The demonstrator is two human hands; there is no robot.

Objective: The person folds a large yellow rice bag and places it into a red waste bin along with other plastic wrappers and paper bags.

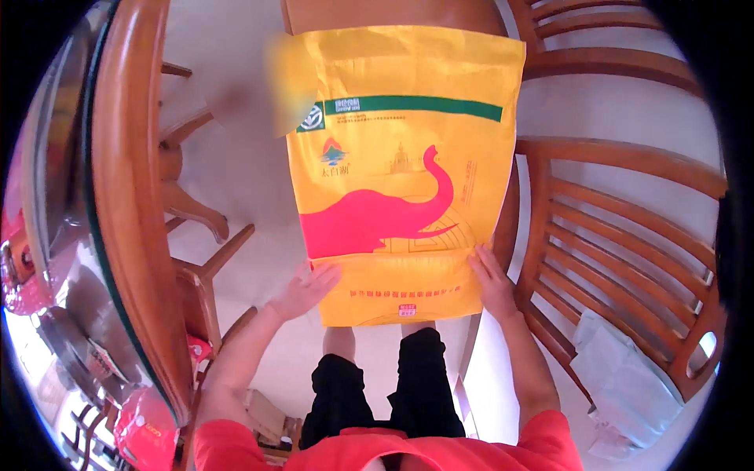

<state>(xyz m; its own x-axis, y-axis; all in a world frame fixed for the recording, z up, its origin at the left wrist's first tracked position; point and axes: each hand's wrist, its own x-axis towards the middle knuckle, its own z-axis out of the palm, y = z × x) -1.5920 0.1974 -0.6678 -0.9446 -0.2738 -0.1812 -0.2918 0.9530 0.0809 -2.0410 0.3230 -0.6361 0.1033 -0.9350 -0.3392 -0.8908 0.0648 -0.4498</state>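
Left hand (305,289), head view, is resting with fingers extended at the lower left edge of a yellow bag (400,180); right hand (493,284) is touching the opposite edge, its fingers also extended. Whether either is pinching the bag cannot be told. Bearing a red elephant and a green band, the bag is lying partly over a brown surface (400,12), its creased lower end reaching above the person's knees. Slatted wooden chairs (620,231) are standing at right, a pale plastic bag (624,381) hanging near one.
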